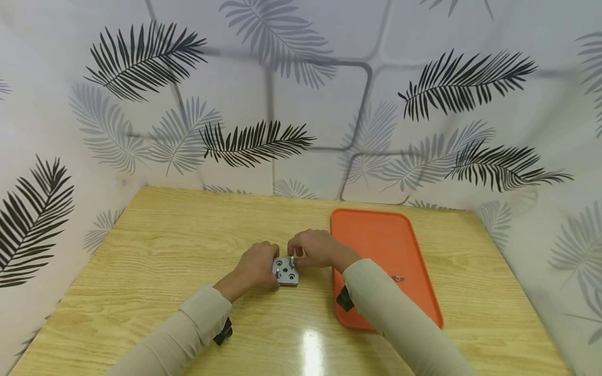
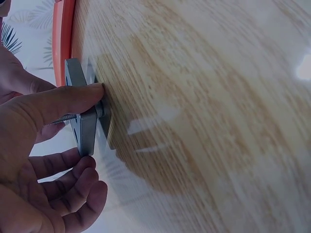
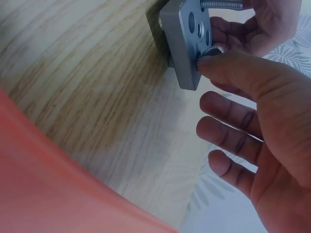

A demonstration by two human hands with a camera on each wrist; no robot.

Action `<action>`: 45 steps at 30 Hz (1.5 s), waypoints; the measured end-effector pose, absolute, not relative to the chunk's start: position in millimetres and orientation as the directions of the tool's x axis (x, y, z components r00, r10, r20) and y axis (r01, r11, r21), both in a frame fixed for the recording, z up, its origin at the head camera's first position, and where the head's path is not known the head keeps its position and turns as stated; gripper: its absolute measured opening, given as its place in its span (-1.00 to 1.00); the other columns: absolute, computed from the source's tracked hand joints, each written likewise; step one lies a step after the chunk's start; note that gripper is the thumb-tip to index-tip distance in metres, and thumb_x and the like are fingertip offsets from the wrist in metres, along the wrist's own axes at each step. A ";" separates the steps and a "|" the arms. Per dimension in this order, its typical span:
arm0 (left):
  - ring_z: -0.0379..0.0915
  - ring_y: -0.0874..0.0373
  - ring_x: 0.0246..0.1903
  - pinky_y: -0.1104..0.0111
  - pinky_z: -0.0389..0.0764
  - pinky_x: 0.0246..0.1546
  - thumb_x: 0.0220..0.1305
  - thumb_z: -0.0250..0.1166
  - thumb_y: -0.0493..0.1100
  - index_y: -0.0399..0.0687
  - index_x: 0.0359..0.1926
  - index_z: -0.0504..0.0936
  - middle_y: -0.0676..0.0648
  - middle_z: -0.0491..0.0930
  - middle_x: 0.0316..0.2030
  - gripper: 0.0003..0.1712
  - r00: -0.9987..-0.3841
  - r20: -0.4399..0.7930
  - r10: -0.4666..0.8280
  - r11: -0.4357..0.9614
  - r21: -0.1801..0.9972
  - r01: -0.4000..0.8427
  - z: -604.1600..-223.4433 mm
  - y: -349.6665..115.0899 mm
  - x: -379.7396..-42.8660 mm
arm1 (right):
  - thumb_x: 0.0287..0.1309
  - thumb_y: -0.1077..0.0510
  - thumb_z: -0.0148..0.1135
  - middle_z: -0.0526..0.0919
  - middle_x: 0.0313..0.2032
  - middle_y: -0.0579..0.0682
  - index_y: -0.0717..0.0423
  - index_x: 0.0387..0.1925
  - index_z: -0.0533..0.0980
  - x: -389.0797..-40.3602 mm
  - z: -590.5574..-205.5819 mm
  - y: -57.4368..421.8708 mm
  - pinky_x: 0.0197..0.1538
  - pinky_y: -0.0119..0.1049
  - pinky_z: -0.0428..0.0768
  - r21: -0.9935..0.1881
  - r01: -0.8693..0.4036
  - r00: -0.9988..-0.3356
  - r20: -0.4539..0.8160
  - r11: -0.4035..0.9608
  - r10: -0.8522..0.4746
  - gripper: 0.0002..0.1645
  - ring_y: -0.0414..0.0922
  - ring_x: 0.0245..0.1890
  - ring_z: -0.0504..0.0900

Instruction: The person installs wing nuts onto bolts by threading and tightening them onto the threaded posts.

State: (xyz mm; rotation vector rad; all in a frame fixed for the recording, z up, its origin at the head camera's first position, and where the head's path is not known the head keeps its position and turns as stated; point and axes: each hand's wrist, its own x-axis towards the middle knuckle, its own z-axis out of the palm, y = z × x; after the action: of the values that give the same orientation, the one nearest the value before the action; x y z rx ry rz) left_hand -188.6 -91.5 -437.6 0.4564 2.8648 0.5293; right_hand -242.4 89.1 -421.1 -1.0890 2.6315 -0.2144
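Note:
A grey metal plate with several holes is held just above the table, tilted in both wrist views. My left hand grips its left edge, thumb on one side and fingers beneath. A threaded bolt passes through the plate near that hand; its head shows under the plate. At the plate's far right corner, my right hand pinches a small round metal part between thumb and index finger. Its exact kind is mostly hidden by the thumb. The other right fingers are loosely bent, off the plate.
An orange tray lies to the right, partly under the right forearm. A few small metal pieces rest in it. The wooden table meets a leaf-patterned wall covering at the back.

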 end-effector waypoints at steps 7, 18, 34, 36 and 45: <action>0.33 0.10 -0.37 0.30 0.41 -0.35 -0.26 0.65 -0.17 -0.18 -0.21 0.57 -0.05 0.46 -0.37 -0.45 -0.935 -0.136 0.327 0.892 0.373 0.257 -437.9 -91.4 -188.0 | 0.14 -0.03 0.40 0.52 -0.50 -0.22 -0.09 -0.50 0.53 -240.6 -423.1 90.8 -0.41 -0.37 0.36 -0.214 -0.690 -0.663 -0.194 0.691 -0.723 -0.77 -0.26 -0.47 0.42; 0.35 0.10 -0.36 0.29 0.46 -0.32 -0.26 0.66 -0.16 -0.19 -0.17 0.58 -0.06 0.48 -0.35 -0.41 -0.936 -0.140 0.323 0.896 0.363 0.255 -440.6 -91.4 -189.0 | 0.20 0.17 0.29 0.67 -0.26 -0.11 -0.06 -0.06 0.64 -245.2 -413.3 97.7 -0.27 -0.23 0.56 -0.223 -0.678 -0.682 -0.165 0.701 -0.712 -0.74 -0.18 -0.31 0.58; 0.34 0.10 -0.38 0.31 0.40 -0.37 -0.30 0.65 -0.20 -0.19 -0.21 0.57 -0.05 0.47 -0.37 -0.43 -0.935 -0.124 0.334 0.885 0.381 0.266 -439.5 -92.0 -187.7 | 0.15 0.07 0.38 0.64 -0.39 -0.18 -0.08 -0.38 0.61 -234.1 -413.6 80.2 -0.32 -0.25 0.49 -0.180 -0.657 -0.695 -0.232 0.732 -0.681 -0.92 -0.22 -0.38 0.52; 0.34 0.09 -0.38 0.30 0.41 -0.37 -0.30 0.65 -0.20 -0.19 -0.22 0.57 -0.06 0.46 -0.37 -0.43 -0.934 -0.122 0.335 0.884 0.385 0.266 -439.4 -91.9 -187.4 | 0.12 0.02 0.40 0.62 -0.42 -0.17 -0.08 -0.39 0.60 -234.2 -414.1 82.4 -0.35 -0.27 0.46 -0.189 -0.656 -0.694 -0.229 0.731 -0.682 -0.88 -0.22 -0.41 0.50; 0.35 0.09 -0.36 0.29 0.44 -0.34 -0.29 0.66 -0.20 -0.20 -0.17 0.57 -0.06 0.47 -0.35 -0.40 -0.936 -0.133 0.327 0.888 0.382 0.256 -439.5 -90.1 -188.1 | 0.24 0.14 0.23 0.68 -0.31 -0.10 -0.04 -0.22 0.63 -240.6 -411.5 96.8 -0.25 -0.24 0.56 -0.246 -0.655 -0.695 -0.177 0.715 -0.697 -0.89 -0.18 -0.33 0.58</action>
State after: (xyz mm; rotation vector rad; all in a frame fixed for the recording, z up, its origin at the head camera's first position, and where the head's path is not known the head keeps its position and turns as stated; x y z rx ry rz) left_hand -188.1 -90.1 -439.5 0.4469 2.8624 0.5396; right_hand -240.6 96.8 -411.5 -1.0714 2.6645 -0.2389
